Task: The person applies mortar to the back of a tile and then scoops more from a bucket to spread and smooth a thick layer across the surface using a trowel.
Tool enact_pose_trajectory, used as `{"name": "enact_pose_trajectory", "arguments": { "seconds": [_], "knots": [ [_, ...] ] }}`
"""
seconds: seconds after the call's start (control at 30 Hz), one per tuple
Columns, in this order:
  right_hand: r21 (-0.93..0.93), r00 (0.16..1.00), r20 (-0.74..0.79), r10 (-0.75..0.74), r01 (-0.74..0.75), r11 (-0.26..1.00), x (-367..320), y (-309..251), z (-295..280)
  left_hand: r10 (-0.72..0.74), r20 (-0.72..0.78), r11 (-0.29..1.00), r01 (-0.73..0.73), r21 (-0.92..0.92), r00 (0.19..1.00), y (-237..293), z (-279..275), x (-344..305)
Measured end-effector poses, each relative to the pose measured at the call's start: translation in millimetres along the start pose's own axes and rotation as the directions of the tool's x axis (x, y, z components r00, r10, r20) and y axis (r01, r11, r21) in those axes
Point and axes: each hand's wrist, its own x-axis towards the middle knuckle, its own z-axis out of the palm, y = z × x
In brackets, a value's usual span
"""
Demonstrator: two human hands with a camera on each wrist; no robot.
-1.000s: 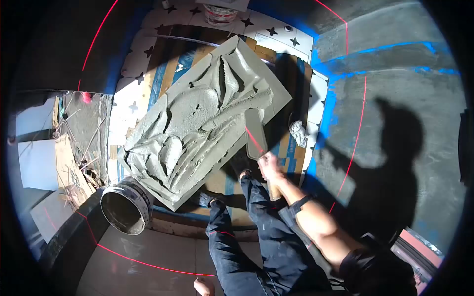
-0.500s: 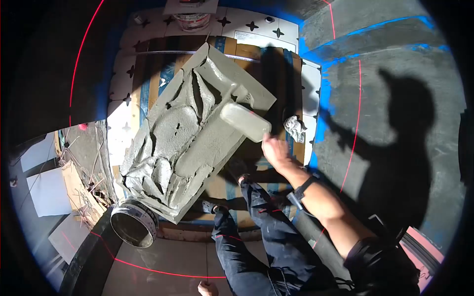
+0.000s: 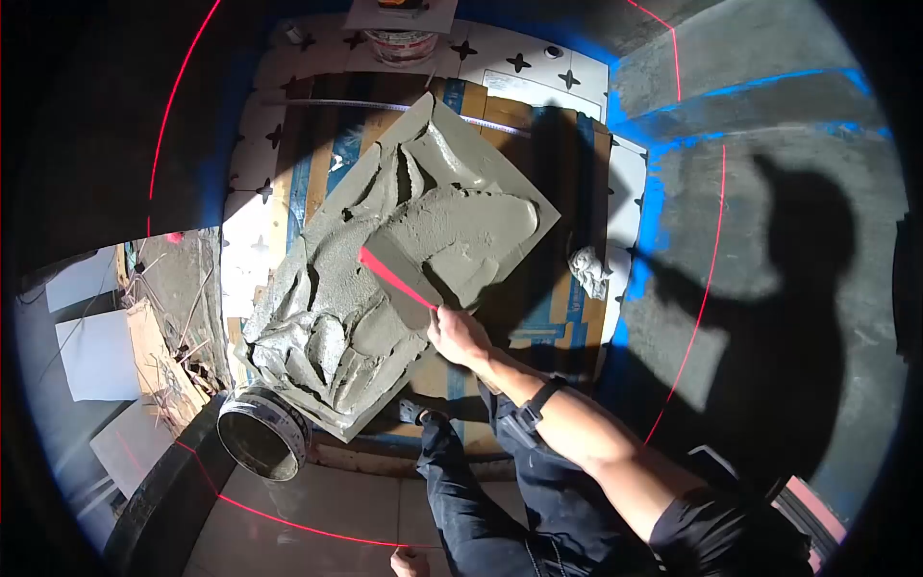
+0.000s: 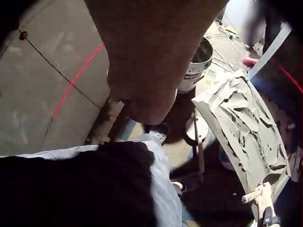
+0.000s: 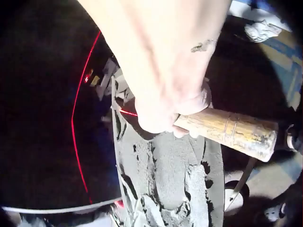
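My right hand [image 3: 460, 337] grips a trowel with a broad flat blade [image 3: 392, 274], which lies over wet grey mortar. In the right wrist view the trowel's wooden handle [image 5: 227, 130] sticks out behind the fist. The mortar [image 3: 351, 250] is spread in ridges and smoothed patches over a large rectangular tile [image 3: 524, 212], set at a slant in front of me. Low in the head view, my left hand [image 3: 410, 563] hangs well away from the tile, loosely curled with nothing seen in it; its fingers are dark in the left wrist view.
A bucket [image 3: 300, 433] tilts beside the tile's near left corner. Crumpled paper or cloth [image 3: 588, 272] lies to the right, near a dark wall [image 3: 769, 125] edged in blue. Beyond the tile are a long thin strip [image 3: 336, 103] and another bucket [image 3: 399, 48]. Debris [image 3: 163, 365] lies at left.
My right hand has swept the trowel from the tile's right part leftward across the mortar, and the blade's angle has turned. The upper right mortar looks smoother. The left hand stays low.
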Motion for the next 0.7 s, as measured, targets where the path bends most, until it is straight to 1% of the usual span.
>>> {"name": "enact_pose_trajectory", "arguments": {
  "seconds": [0.03, 0.07, 0.1, 0.13, 0.17, 0.2, 0.23, 0.27, 0.3, 0.37, 0.4, 0.43, 0.47, 0.5, 0.57, 0.6, 0.63, 0.7],
  "knots": [
    [-0.080, 0.971, 0.228, 0.072, -0.055, 0.995, 3, -8, -17, -0.001, -0.003, 1.000, 0.001, -0.006, 1.000, -4, 2, 0],
    [-0.349, 0.972, 0.233, -0.036, 0.118, 0.930, 7, -24, -55, -0.005, -0.025, 1.000, 0.005, -0.014, 1.000, -6, 2, 1],
    [-0.470, 0.991, 0.097, -0.088, 0.123, 0.874, 22, -26, -73, -0.010, -0.050, 1.000, 0.009, -0.023, 0.999, -8, 2, 3],
    [-0.646, 0.954, 0.162, -0.254, 0.297, 0.703, 43, -11, -86, -0.010, -0.055, 1.000, 0.008, -0.027, 0.998, -10, 0, 6],
    [-0.600, 0.960, 0.125, -0.250, 0.274, 0.752, 68, 7, -94, -0.037, -0.064, 0.997, 0.032, -0.070, 0.997, -11, 0, 7],
    [-0.641, 0.969, 0.052, -0.240, 0.217, 0.736, 81, 4, -123, -0.069, -0.069, 0.992, 0.060, -0.114, 0.995, -12, 1, 5],
    [-0.663, 0.987, -0.027, -0.156, 0.100, 0.742, 100, 20, -129, -0.103, -0.069, 0.983, 0.091, -0.158, 0.992, -12, 2, 3],
    [-0.616, 0.994, -0.076, -0.081, 0.017, 0.787, 101, 14, -153, -0.148, -0.008, 0.983, 0.147, -0.110, 0.989, -14, 2, 2],
    [-0.546, 0.993, -0.076, 0.091, -0.118, 0.830, 113, 16, -163, -0.150, -0.001, 0.982, 0.149, -0.114, 0.989, -13, 4, -2],
    [-0.452, 0.997, -0.068, 0.048, -0.074, 0.889, 105, 20, -182, -0.127, 0.007, 0.992, 0.127, -0.017, 0.992, -7, 13, -3],
    [-0.436, 0.992, -0.038, 0.118, -0.123, 0.891, 104, 13, -193, -0.126, 0.006, 0.992, 0.127, -0.028, 0.992, 0, 15, -3],
    [-0.422, 0.982, -0.003, 0.187, -0.171, 0.890, 102, 5, -200, -0.118, 0.009, 0.993, 0.118, 0.007, 0.993, 13, 14, -4],
    [-0.399, 0.979, -0.028, 0.202, -0.196, 0.896, 98, -3, -206, -0.115, 0.011, 0.992, 0.114, 0.044, 0.993, 22, 13, -5],
    [-0.400, 0.981, -0.020, 0.192, -0.184, 0.898, 100, 6, -192, -0.124, 0.005, 0.992, 0.123, 0.038, 0.992, 21, 16, -7],
    [-0.332, 0.990, -0.131, 0.053, -0.094, 0.939, 114, 37, -157, -0.142, -0.010, 0.988, 0.141, -0.055, 0.990, 20, 26, -5],
    [-0.261, 0.980, 0.006, 0.198, -0.190, 0.947, 112, 2, -176, -0.146, -0.011, 0.988, 0.145, -0.058, 0.989, 20, 29, -5],
    [-0.211, 0.989, 0.020, 0.145, -0.137, 0.968, 120, 8, -160, -0.146, 0.005, 0.989, 0.146, -0.041, 0.989, 19, 30, -5],
    [-0.232, 0.992, 0.030, 0.124, -0.114, 0.966, 123, -38, -168, -0.147, 0.017, 0.989, 0.147, -0.023, 0.989, 18, 31, -3]
  ]
}}
